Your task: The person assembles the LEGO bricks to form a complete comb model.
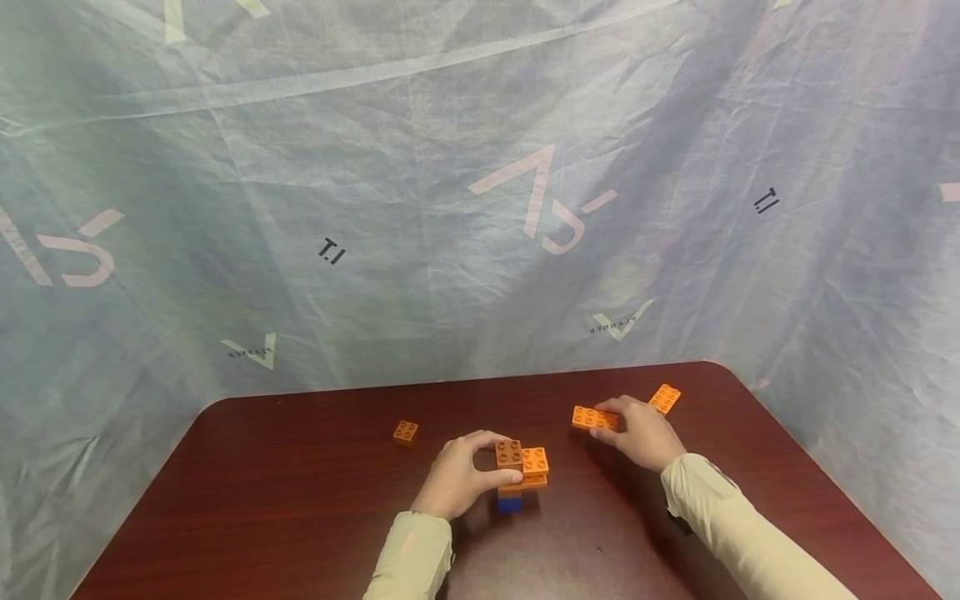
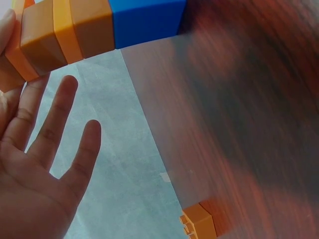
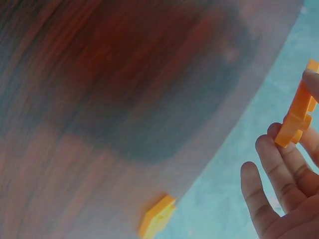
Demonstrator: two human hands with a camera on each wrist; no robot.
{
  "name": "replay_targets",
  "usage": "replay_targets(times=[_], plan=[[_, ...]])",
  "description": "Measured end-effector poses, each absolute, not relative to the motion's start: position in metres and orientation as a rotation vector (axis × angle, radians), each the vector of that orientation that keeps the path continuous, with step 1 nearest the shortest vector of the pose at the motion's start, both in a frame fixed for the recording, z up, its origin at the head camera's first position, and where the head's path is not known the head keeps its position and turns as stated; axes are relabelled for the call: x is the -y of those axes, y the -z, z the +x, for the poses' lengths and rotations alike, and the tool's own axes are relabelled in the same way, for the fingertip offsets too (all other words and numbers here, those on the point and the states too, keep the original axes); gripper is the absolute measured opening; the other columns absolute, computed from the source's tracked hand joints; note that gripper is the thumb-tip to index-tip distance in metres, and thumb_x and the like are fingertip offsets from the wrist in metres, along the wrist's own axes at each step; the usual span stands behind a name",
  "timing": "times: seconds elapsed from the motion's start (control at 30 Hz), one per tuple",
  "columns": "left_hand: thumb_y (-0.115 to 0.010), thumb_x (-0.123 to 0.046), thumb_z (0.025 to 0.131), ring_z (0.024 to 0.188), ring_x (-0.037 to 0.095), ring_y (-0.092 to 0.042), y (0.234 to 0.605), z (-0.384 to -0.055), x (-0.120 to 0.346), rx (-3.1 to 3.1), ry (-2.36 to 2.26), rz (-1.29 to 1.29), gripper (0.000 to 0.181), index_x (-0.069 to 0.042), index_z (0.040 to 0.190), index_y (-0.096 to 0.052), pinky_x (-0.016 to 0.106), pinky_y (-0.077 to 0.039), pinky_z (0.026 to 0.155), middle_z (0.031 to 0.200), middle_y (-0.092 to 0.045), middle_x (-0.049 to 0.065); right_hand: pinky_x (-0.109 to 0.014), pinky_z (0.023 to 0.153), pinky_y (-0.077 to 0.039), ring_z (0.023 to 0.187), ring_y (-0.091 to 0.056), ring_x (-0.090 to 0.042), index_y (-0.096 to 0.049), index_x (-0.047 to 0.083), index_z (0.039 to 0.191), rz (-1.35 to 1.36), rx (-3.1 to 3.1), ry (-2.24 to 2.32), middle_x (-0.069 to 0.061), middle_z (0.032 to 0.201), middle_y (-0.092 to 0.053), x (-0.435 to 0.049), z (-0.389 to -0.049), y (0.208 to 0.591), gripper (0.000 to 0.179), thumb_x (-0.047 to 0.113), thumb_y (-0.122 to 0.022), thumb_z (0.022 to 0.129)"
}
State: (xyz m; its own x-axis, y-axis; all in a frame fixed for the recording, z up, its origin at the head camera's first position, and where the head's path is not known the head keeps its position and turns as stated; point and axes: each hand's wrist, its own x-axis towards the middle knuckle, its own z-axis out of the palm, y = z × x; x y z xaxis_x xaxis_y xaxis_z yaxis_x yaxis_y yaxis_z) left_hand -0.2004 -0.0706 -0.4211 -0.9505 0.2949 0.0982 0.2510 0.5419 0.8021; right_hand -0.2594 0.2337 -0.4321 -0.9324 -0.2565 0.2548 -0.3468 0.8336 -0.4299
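with our left hand (image 1: 459, 477) we grip the top of an upright brick stack (image 1: 530, 462), its blue brick (image 1: 510, 503) lowermost, near the middle of the dark red table (image 1: 300, 492), while with our right hand (image 1: 641, 435) we pinch a bright orange brick (image 1: 587, 417), raised near a flat orange piece (image 1: 665, 398).

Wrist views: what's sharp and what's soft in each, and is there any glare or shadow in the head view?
Left wrist: brick stack fairly crisp, tabletop soft with a dark smudge; right wrist: tabletop likewise blurred, with a broad dark patch, shadow or reflection, can't tell which; head: pale sheen on the near tabletop, shadow beside the right sleeve.
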Motion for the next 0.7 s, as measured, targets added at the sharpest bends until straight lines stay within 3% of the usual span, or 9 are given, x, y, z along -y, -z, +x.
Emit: replay_targets(times=[0.7], plan=[[-0.086, -0.035, 0.083, 0.122, 0.037, -0.060, 0.418, -0.198, 0.069, -2.740, -1.370, 0.490, 0.049, -0.012, 0.123, -0.072, 0.061, -0.047, 0.099, 0.128, -0.068, 0.009, -0.054, 0.090, -0.054, 0.106, -0.067, -0.032, -0.072, 0.006, 0.121, 0.722, 2.697, -0.776, -0.007, 0.114, -0.070, -0.200, -0.233, 0.393, 0.039, 0.027, -0.079, 0.090]])
